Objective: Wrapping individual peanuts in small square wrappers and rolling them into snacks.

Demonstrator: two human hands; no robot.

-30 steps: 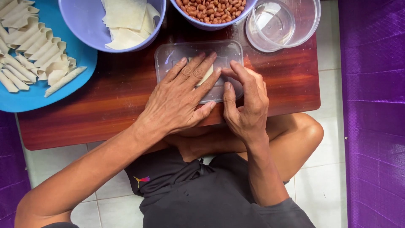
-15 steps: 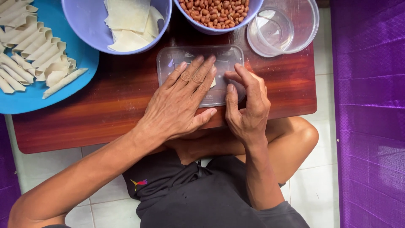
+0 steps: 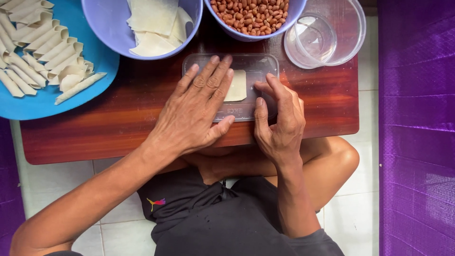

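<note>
Left hand: the left hand [image 3: 192, 116] lies flat, palm down, on a clear rectangular plastic lid [image 3: 251, 66]; its fingers [image 3: 208, 78] are stretched out side by side, close together, pressing down rather than clamped on anything.
Right hand: the right hand [image 3: 279, 118] rests on the right part of the same lid, its fingers bent and slightly apart, tips touching the plastic, thumb along the lid's near edge.
Wrapper: a pale, thin square dough wrapper [image 3: 236, 86] lies on the lid, between the two sets of fingers, its left edge tucked under the left fingertips and just beside the right index finger.
Lid: it lies flat on the reddish-brown wooden bench [image 3: 118, 118], partly covered by both hands.
Beyond the fingers, left: a lilac plastic bowl [image 3: 102, 23] holds a loose stack of flat pale wrappers [image 3: 154, 23].
Beyond the fingers, middle: a second lilac plastic bowl [image 3: 237, 34], holding brown-skinned peanuts [image 3: 249, 14], stands just past the lid's far edge.
Beyond the right fingers: a clear round plastic tub [image 3: 350, 33] with a smaller clear cup [image 3: 310, 40] inside it.
Far left of the left fingers: a blue round tray [image 3: 57, 102] carrying rows of rolled pale wrappers [image 3: 38, 52].
Below the bench: the person's bare knee [image 3: 339, 156] and dark shorts [image 3: 222, 218] over a white tiled floor [image 3: 365, 213], with purple cloth [image 3: 419, 128] on the right.
</note>
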